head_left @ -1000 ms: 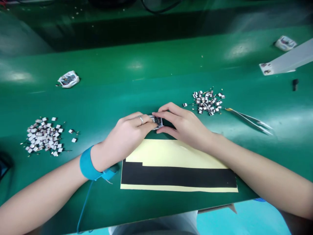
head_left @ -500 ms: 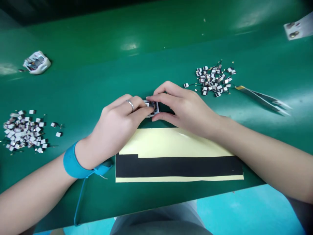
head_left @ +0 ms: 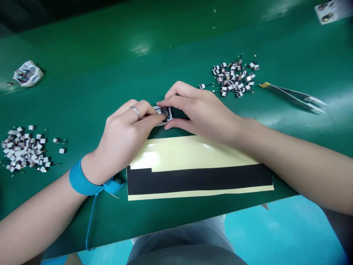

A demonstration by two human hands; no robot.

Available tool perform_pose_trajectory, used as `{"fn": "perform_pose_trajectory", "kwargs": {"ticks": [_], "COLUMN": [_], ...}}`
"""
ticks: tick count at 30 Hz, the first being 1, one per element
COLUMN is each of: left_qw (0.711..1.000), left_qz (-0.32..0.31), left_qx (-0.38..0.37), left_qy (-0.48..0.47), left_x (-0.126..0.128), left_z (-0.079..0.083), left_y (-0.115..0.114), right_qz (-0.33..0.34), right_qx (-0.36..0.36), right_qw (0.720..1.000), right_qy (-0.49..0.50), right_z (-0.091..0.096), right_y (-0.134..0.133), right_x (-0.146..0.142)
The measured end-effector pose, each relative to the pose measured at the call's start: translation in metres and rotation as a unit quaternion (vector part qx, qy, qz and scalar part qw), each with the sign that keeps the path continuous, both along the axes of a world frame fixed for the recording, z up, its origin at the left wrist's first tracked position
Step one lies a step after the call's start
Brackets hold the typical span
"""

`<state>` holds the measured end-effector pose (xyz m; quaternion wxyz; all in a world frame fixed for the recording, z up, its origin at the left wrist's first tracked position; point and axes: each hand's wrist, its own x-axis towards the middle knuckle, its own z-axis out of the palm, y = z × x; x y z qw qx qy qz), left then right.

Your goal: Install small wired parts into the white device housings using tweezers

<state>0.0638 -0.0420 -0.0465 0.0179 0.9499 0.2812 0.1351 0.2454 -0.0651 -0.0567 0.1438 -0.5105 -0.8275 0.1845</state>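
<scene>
Head view: my right hand (head_left: pixel 202 112) pinches the case (head_left: pixel 168 112) — likely to steady it — and my left hand (head_left: pixel 128 129) dips inside; I can't tell its grip.

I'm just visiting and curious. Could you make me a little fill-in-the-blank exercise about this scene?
1. A ring and a blue wristband are both worn on the person's ____ side.
2. The right hand touches a small device with its index finger and its ____.
3. The tweezers lie beside a pile of small parts in the picture's ____ half.
4. The long strip across the pale yellow sheet is coloured ____.

Missing words: left; thumb; right; black.
</scene>
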Motion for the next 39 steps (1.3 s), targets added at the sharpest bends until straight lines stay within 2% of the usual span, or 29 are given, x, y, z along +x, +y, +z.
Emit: {"fn": "perform_pose_trajectory", "kwargs": {"ticks": [7, 16, 27, 39], "left_qw": [1.000, 1.000, 0.999, 0.998], "left_qz": [0.000, -0.006, -0.012, -0.027], "left_qx": [-0.015, -0.001, 0.000, 0.000], "left_qy": [-0.008, -0.023, -0.043, -0.057], "left_x": [-0.0001, 0.0005, -0.0008, 0.0000], "left_z": [-0.0019, -0.0042, -0.0052, -0.0051], "left_y": [0.0018, 0.0023, 0.0027, 0.0029], "right_qz": [-0.009, -0.016, -0.010, -0.015], "right_qx": [-0.003, -0.011, 0.016, -0.001], "right_qw": [1.000, 1.000, 0.999, 0.999], "right_qy": [-0.011, -0.015, -0.034, -0.029], "right_z": [0.0010, 0.0037, 0.0026, 0.0014], "right_y": [-0.0001, -0.0005, 0.0001, 0.0004], "right_x": [-0.0013, -0.0018, -0.0011, -0.0012]}}
